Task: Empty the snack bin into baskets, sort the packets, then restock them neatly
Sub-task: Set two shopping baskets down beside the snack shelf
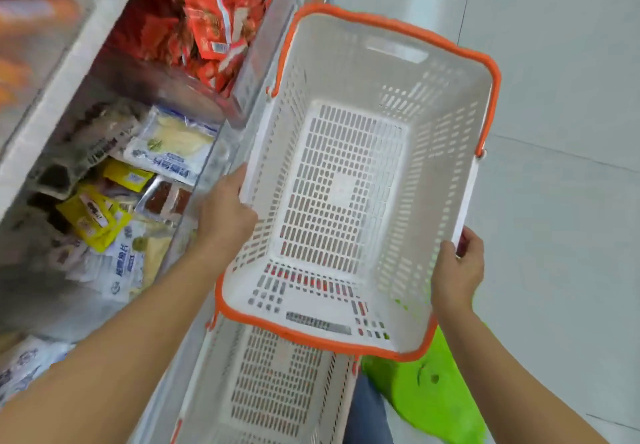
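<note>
Left hand (227,210) and right hand (457,267) clamped on opposite rims of empty basket (349,180), held level beside snack bin (207,173), above second basket (273,384), probably readying to receive packets (169,146).

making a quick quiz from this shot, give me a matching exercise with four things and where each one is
Things:
1. upper basket
2. second basket
3. red packets
4. yellow packets

Places:
A. far compartment of the bin
B. held by the left hand and right hand
C. near compartment, among white packets
D. under the held basket

Pairs: 1-B, 2-D, 3-A, 4-C
</note>
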Action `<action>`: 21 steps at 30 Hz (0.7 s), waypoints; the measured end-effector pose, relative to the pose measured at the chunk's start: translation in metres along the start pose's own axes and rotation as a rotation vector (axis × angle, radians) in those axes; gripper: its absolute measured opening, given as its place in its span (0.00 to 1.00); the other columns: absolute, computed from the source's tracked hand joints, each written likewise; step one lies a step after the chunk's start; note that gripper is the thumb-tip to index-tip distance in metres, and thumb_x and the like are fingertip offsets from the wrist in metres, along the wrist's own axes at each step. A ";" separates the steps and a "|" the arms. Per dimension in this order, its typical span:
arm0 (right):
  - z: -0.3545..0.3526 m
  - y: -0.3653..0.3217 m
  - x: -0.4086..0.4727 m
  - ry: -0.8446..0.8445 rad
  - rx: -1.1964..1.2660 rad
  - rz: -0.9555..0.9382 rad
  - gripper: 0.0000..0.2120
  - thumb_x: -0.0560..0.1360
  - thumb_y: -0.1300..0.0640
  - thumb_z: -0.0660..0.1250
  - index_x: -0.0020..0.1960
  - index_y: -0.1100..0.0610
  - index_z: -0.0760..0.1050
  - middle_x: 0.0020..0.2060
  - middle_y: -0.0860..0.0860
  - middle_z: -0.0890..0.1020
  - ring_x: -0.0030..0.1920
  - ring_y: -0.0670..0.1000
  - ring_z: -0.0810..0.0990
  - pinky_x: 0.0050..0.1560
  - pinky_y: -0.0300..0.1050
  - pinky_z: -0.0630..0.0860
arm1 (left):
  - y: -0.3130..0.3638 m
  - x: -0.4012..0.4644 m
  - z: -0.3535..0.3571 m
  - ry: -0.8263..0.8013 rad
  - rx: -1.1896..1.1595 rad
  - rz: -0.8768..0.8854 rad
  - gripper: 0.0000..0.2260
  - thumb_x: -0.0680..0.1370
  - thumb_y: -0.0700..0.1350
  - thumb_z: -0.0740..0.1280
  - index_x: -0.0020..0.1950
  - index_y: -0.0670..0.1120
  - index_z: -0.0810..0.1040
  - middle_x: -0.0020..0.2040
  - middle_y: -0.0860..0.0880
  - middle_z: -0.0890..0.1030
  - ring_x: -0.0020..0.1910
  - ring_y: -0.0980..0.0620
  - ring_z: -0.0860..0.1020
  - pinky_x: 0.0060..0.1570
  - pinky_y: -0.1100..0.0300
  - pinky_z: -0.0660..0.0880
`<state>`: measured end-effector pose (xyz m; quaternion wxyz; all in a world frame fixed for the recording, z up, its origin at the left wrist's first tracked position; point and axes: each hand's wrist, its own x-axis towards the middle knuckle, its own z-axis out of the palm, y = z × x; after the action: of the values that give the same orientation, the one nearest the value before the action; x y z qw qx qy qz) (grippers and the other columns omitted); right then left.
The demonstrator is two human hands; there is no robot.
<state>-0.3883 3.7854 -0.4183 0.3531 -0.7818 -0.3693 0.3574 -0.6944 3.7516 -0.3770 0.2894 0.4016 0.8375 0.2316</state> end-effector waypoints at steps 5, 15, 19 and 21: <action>0.042 0.046 0.045 -0.123 -0.178 0.034 0.18 0.77 0.62 0.59 0.66 0.55 0.69 0.51 0.48 0.77 0.53 0.54 0.77 0.59 0.52 0.73 | -0.030 0.037 0.052 0.030 0.027 -0.013 0.30 0.74 0.30 0.60 0.75 0.49 0.65 0.68 0.47 0.73 0.63 0.47 0.74 0.60 0.56 0.73; 0.094 0.109 0.088 -0.289 -0.346 -0.026 0.22 0.80 0.61 0.56 0.73 0.56 0.64 0.65 0.52 0.75 0.64 0.53 0.74 0.65 0.48 0.69 | -0.088 0.092 0.116 -0.041 0.176 0.068 0.27 0.75 0.31 0.57 0.73 0.48 0.67 0.70 0.47 0.72 0.65 0.46 0.72 0.63 0.54 0.70; 0.091 0.109 0.075 -0.494 -0.430 -0.123 0.26 0.78 0.59 0.60 0.75 0.52 0.60 0.67 0.51 0.71 0.60 0.50 0.74 0.60 0.47 0.70 | -0.092 0.067 0.124 -0.088 0.236 -0.003 0.21 0.80 0.35 0.58 0.73 0.44 0.67 0.75 0.48 0.64 0.72 0.47 0.64 0.67 0.57 0.62; 0.082 0.104 0.057 -0.536 -0.501 -0.150 0.26 0.78 0.58 0.62 0.74 0.53 0.60 0.67 0.52 0.70 0.63 0.51 0.72 0.60 0.46 0.69 | -0.093 0.038 0.126 -0.107 0.231 -0.038 0.19 0.80 0.36 0.59 0.71 0.45 0.70 0.75 0.48 0.64 0.72 0.47 0.64 0.67 0.56 0.62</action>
<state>-0.3947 3.8067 -0.5612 0.0669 -0.6933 -0.5810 0.4212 -0.6795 3.7487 -0.5375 0.2898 0.4283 0.8493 0.1062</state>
